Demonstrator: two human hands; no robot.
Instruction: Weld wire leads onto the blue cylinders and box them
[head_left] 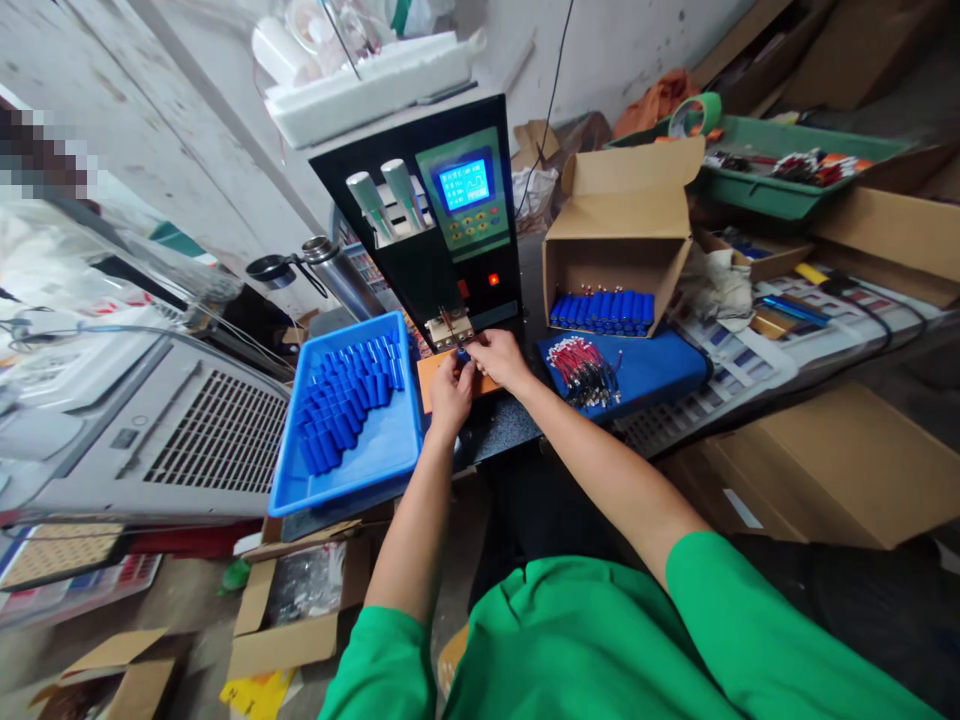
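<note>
Work at the front of a black machine (424,275): the left hand (450,395) pinches a small blue cell (463,356) between thumb and fingers, just below the machine's metal pins (450,318) and over an orange block (430,378). Fingertips cover most of the cell, and its ends are hidden. The right hand (499,358) has its fingers bent in at the same spot; whether it grips the cell or something finer cannot be told. Text on the lit screen (463,185) is too small to read. The dark speckled tabletop (499,430) bears a blue tray (300,495) of cells at left; at right, an open carton (615,218) of further cells stands behind red and black wires (581,370) on a blue pad (660,370). A grey louvred unit (82,480), cut by the left edge, stands before a stained pale wall (90,90).
</note>
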